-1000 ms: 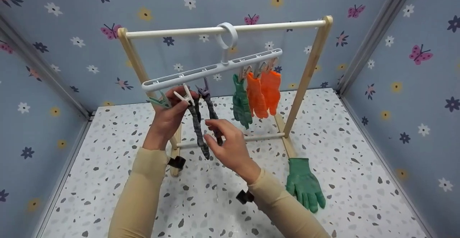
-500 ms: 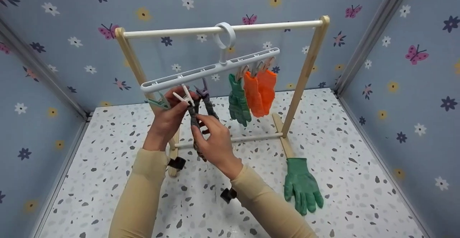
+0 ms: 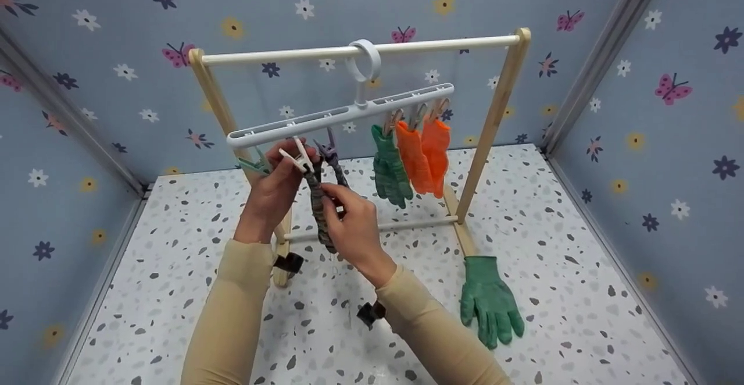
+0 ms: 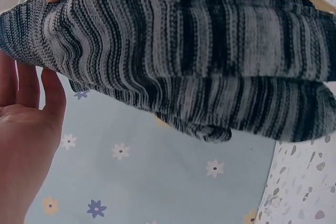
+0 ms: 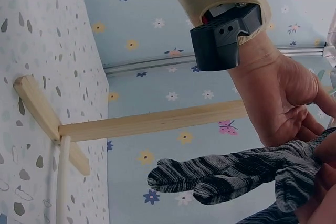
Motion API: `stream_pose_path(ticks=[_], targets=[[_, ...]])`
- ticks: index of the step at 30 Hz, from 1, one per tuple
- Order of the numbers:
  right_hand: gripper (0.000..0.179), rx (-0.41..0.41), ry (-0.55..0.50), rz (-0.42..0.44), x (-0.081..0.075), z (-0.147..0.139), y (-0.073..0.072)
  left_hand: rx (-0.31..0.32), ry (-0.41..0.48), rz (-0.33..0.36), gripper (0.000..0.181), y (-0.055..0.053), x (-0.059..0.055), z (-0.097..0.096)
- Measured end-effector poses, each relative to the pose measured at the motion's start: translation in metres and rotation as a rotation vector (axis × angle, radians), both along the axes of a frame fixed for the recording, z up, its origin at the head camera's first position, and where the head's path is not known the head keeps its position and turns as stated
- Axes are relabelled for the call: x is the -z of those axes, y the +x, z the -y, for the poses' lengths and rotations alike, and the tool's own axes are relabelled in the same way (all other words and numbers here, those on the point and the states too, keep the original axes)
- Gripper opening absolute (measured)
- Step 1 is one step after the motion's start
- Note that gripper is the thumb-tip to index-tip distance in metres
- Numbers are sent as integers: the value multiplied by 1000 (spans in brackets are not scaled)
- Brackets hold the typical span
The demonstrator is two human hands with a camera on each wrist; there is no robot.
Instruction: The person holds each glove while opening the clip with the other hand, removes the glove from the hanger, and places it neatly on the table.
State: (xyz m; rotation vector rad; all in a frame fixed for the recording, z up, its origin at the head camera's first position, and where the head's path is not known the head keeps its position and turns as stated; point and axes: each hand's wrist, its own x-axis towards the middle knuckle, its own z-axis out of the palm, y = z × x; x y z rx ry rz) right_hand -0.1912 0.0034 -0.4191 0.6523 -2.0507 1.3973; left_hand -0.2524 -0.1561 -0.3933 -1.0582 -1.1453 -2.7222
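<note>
A black-and-grey striped knit glove (image 3: 319,213) hangs below a white clothespin (image 3: 301,160) on the left half of the hanger (image 3: 314,122). My left hand (image 3: 268,193) holds the glove's cuff beside that clothespin, its thumb lying on the near side. With thumb and forefinger, my right hand (image 3: 356,228) pinches the glove's right side lower down. In the left wrist view the striped knit (image 4: 131,40) fills the upper part, fingers pointing right. The right wrist view shows the glove's fingers (image 5: 210,177) dangling. Behind it, a purple clothespin (image 3: 329,151) bears another dark striped glove (image 3: 338,173), partly hidden.
The hanger tilts down to the left on a wooden rack's white bar (image 3: 442,45). A green glove (image 3: 389,167) and orange gloves (image 3: 427,158) hang on its right half. A mint clothespin (image 3: 256,165) hangs far left. Another green glove (image 3: 491,303) lies on the speckled surface.
My right hand has moved left and up from beside the striped glove and now pinches it. The glove has turned slightly. My left hand has stayed at the cuff.
</note>
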Motion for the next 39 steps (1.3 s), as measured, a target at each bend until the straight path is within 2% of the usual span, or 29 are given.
stream_pose_path(ticks=[9,17,23,28,39], targets=[[17,-1,-2,9,-2,-5,1,37,-21,-10,42,4,-2,-3],[16,-8,-2,2,-3,-5,1,-27,-38,43,36,8,-3,-5],[15,-2,-4,-4,-1,-5,2,-69,-68,52,36,8,-3,-8],[14,5,9,-7,3,-6,3,-101,-48,65,34,9,-2,-10],[15,22,31,19,15,-12,5,-104,-54,72,33,9,-6,-9]])
